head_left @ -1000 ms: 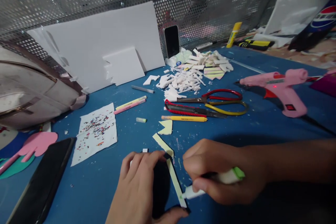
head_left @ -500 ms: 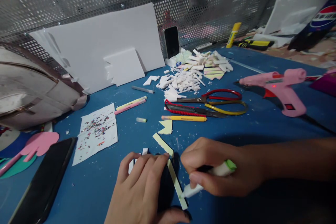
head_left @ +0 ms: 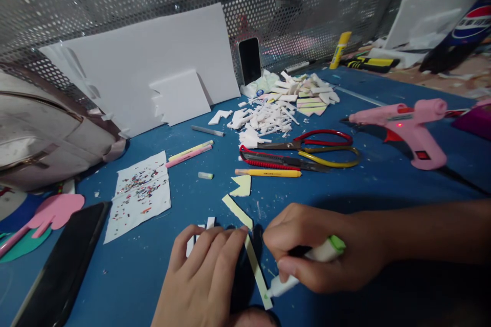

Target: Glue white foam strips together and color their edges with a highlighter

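My right hand (head_left: pixel 310 248) is closed round a white marker (head_left: pixel 326 250) with a green end. Its tip meets the lower part of a narrow pale yellow strip (head_left: pixel 256 265), where a small green mark shows. My left hand (head_left: pixel 209 271) rests on the table with bent, parted fingers, the index fingertip at the strip's upper end. The thumb is partly out of view near the lower end. White foam pieces (head_left: pixel 210 223) lie partly hidden behind the left fingers. Beyond the fingertip lie a second pale yellow strip (head_left: pixel 237 211) and a notched yellow piece (head_left: pixel 241 186).
Scissors (head_left: pixel 326 148), a red box cutter (head_left: pixel 268 158) and an orange pen (head_left: pixel 268 172) lie ahead. A pink glue gun (head_left: pixel 406 125), its light on, is at right. White scraps (head_left: pixel 268 117) are heaped behind. A black phone (head_left: pixel 63 265) and speckled paper (head_left: pixel 138 196) lie left.
The marker tip has moved slightly down along the strip, and a green mark now shows there. My left thumb has drawn down and back from the strip's lower end.
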`<action>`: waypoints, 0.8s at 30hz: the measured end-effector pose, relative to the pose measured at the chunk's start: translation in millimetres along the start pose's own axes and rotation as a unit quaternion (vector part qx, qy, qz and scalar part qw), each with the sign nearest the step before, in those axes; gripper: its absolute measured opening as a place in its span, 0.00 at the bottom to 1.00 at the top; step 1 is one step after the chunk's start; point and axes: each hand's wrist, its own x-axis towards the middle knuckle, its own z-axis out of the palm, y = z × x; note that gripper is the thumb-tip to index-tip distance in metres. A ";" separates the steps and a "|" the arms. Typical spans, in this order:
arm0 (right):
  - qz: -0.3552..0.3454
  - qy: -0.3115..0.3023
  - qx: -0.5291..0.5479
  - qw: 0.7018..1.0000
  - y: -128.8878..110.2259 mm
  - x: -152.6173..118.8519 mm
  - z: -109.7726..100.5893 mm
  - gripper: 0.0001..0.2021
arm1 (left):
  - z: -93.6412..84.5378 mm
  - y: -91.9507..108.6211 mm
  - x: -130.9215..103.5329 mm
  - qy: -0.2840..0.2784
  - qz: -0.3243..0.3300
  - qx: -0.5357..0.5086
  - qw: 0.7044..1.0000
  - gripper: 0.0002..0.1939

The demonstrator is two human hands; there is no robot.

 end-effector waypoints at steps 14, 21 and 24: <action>0.000 -0.019 0.010 1.000 0.7 0.2 0.5 0.11 | -1.6 1.1 0.0 0.004 0.007 0.005 1.000 0.37; -0.004 0.003 -0.003 1.000 1.7 -2.0 0.3 0.11 | -1.0 3.1 3.6 0.023 0.010 0.018 1.000 0.37; 0.000 0.012 -0.008 1.000 3.4 -2.8 0.6 0.11 | -0.9 3.7 6.1 0.039 -0.004 0.016 0.999 0.37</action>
